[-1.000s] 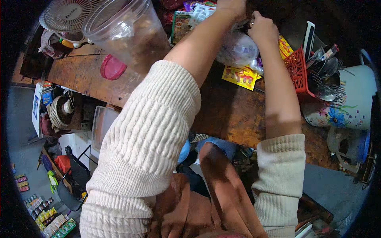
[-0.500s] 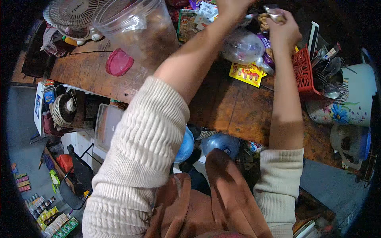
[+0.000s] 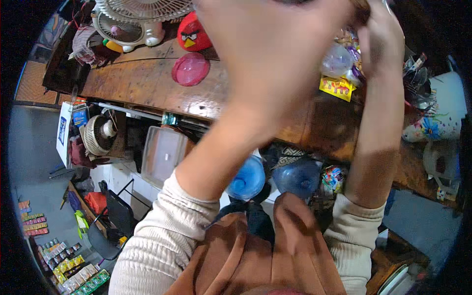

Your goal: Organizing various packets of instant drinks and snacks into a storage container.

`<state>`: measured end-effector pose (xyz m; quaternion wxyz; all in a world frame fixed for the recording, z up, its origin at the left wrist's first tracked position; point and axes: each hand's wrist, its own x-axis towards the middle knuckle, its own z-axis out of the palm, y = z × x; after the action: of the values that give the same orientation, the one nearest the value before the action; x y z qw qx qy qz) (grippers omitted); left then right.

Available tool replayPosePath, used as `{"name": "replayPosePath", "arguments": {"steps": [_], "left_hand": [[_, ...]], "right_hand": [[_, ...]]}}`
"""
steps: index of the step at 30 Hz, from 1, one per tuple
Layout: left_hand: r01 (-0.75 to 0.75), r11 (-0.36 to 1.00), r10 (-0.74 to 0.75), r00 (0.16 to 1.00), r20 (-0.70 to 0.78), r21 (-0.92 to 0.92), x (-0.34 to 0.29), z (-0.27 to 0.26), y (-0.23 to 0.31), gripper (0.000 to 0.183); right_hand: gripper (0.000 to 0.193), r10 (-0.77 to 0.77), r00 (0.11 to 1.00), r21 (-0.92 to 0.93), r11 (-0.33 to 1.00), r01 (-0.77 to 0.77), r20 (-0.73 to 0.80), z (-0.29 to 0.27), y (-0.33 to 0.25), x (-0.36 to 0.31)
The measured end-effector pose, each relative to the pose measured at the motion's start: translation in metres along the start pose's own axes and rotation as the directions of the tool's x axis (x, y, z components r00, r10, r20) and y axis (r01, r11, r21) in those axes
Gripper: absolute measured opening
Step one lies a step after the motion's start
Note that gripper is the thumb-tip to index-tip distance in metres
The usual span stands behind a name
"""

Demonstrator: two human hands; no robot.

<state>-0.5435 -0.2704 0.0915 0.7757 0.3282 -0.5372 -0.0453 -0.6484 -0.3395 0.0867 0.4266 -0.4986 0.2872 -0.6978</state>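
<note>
My left hand (image 3: pixel 280 44) is raised large and smeared across the upper middle, with its fingers cut off or blurred, so its hold is unclear. My right hand (image 3: pixel 386 44) is up at the top right, fingers curled near the picture's edge; whatever they hold is mostly hidden. Between and below the hands, a knotted clear plastic bag (image 3: pixel 338 62) lies among small packets on the wooden table (image 3: pixel 132 86). A yellow sachet (image 3: pixel 337 88) sits in front of the bag. Left of my left hand, a round pink lid (image 3: pixel 191 69) lies flat.
A red round toy (image 3: pixel 193 33) and a pale fan (image 3: pixel 142 7) stand at the back left. Cutlery (image 3: pixel 418 86) and a white flowered bucket (image 3: pixel 435 110) are beyond my right arm. Two blue water bottles (image 3: pixel 246 179) stand under the table's front edge.
The big clear jar no longer shows on the table, and the red toy has come into sight. My left hand has come much nearer the camera. The whole view has shifted leftward.
</note>
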Motion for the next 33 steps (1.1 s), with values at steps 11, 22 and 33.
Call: {"name": "replayPosePath", "arguments": {"steps": [11, 22, 33], "left_hand": [[0.076, 0.951, -0.216, 0.857, 0.468, 0.3, 0.043, -0.09, 0.002, 0.021], [0.023, 0.965, 0.048, 0.964, 0.261, -0.262, -0.014, -0.096, -0.06, 0.07], [0.004, 0.965, -0.107, 0.919, 0.379, 0.264, -0.053, -0.079, -0.053, 0.098]], "right_hand": [[0.034, -0.418, 0.78, -0.441, 0.655, 0.614, 0.465, 0.06, 0.011, -0.034], [0.067, -0.333, 0.459, -0.504, -0.057, 0.862, 0.824, 0.071, 0.006, -0.023], [0.038, 0.481, 0.422, -0.617, 0.381, 0.689, 0.768, 0.025, -0.041, -0.022]]}}
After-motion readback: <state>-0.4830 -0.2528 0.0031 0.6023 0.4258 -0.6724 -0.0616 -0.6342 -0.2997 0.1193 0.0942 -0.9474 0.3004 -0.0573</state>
